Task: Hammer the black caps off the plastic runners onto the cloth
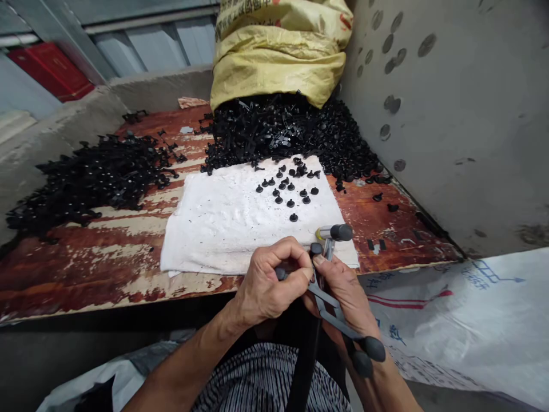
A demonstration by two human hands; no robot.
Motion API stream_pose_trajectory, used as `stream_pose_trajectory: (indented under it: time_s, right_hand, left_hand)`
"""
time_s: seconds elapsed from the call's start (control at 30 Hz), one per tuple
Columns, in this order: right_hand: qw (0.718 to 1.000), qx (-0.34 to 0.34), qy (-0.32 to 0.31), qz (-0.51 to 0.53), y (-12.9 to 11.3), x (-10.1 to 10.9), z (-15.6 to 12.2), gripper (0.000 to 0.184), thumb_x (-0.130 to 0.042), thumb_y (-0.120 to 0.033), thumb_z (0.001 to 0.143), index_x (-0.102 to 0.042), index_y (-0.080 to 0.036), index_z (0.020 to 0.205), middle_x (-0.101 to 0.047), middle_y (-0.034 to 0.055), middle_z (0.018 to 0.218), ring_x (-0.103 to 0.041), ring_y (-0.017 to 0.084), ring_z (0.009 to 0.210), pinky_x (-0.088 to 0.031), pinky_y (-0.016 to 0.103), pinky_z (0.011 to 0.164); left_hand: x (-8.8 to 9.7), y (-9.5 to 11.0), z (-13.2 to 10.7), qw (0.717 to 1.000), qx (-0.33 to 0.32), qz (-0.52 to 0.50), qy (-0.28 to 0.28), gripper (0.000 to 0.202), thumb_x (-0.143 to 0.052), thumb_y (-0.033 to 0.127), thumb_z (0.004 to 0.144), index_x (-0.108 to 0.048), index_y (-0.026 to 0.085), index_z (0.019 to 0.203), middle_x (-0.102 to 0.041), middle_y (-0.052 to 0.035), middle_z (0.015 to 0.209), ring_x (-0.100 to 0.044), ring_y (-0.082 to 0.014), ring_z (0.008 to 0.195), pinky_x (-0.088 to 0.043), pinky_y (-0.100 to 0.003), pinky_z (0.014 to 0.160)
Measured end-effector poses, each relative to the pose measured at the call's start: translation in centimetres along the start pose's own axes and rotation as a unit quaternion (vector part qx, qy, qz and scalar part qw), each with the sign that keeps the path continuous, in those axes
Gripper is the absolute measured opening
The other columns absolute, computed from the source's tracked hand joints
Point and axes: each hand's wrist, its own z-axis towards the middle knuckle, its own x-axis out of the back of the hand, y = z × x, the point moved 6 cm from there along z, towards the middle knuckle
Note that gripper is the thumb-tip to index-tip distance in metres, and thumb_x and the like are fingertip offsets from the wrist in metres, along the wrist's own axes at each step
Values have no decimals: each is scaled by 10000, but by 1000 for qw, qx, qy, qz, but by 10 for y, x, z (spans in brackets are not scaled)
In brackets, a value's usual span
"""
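Note:
My right hand (pixel 347 292) is closed around a grey folding bracket (pixel 328 306) with black round pads at its ends. Thumb and forefinger of my left hand (pixel 274 280) pinch together at the bracket's upper end. A small black round-headed piece (pixel 281 273) shows among the left fingers; whether it belongs to the bracket I cannot tell. Just beyond my right thumb is a small mallet (pixel 337 232) with a black face and a yellow one. Its metal shaft passes down behind that thumb, so its hold is hidden. Several black round-based studs (pixel 290 203) stand on the white cloth (pixel 214 229).
A yellow woven sack (pixel 278 63) spills a heap of black parts (pixel 274 131) at the back. Another black pile (pixel 98 177) lies left on the worn red-brown table (pixel 128 229). A grey wall panel (pixel 450 114) borders the right, above a white printed sack (pixel 472 320).

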Motion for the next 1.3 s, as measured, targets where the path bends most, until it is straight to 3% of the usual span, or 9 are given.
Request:
stream_pose_trajectory:
  time_s: [0.13,0.33,0.47,0.57,0.73,0.87,1.0,1.13,1.3]
  right_hand:
    - [999,-17,-19,28,-1,0,2,348,-852,-337,631,-556,-182,723,-574,-65,512,-336,16,296,-273,125,270]
    - [997,-37,-65,34,-9,-5,3,371,-841,-343,643,-609,-158,866,-518,-87,505,-259,0,309,-247,110,263]
    - [994,-31,-96,44,-10,-5,4,339,-789,-339,728,-612,-171,963,-449,-115,483,-190,3,327,-246,109,275]
    - [993,-24,-108,50,-7,-5,5,260,-746,-319,785,-620,-176,962,-439,-114,492,-161,3,337,-242,108,280]
    - [994,-20,-98,49,-7,-2,5,219,-733,-311,803,-657,-186,966,-492,-92,529,-199,1,340,-264,104,293]
    - [995,-36,-95,11,-6,-3,3,222,-755,-329,785,-670,-192,938,-568,-68,570,-277,-2,317,-284,104,288]
    - [998,-15,-58,-26,-5,-1,1,197,-751,-327,788,-659,-190,896,-639,-30,662,-368,9,334,-301,101,287]
    - [998,-28,-53,-22,0,0,0,239,-782,-332,752,-627,-175,843,-624,-36,626,-360,6,322,-296,101,280]
    - [997,-36,-68,-2,0,1,-1,259,-779,-311,764,-583,-190,884,-568,-72,553,-360,12,327,-305,95,298]
  left_hand:
    - [15,-2,-2,999,13,-43,18,130,-608,216,774,-557,173,662,-544,4,653,-522,-112,622,-406,-238,574]
    - [86,6,-5,988,-22,77,130,202,-628,317,808,-572,182,668,-536,7,615,-546,-147,642,-443,-267,610]
    - [124,19,-7,920,-58,289,260,128,-623,329,794,-615,202,797,-593,-16,801,-573,-173,760,-473,-290,691]
    - [115,32,-11,869,-145,373,290,281,-628,274,773,-619,214,1048,-558,-77,1137,-546,-227,1059,-489,-326,828]
    - [65,28,-6,934,-157,301,112,110,-540,191,852,-649,198,865,-633,-44,910,-607,-164,884,-490,-286,798]
    - [39,10,7,988,-2,156,-21,149,-565,261,848,-653,164,776,-627,-10,707,-557,-111,635,-456,-237,613]
    - [21,-9,13,981,152,6,-123,204,-601,333,836,-635,136,793,-643,-22,686,-513,-82,531,-418,-215,524]
    - [21,-2,19,987,108,-9,-121,238,-636,310,819,-653,156,1000,-618,-33,845,-592,-96,619,-472,-220,570]
    - [15,1,17,979,22,46,-196,245,-496,279,922,-698,201,1036,-581,-67,1037,-618,-99,719,-516,-248,698]
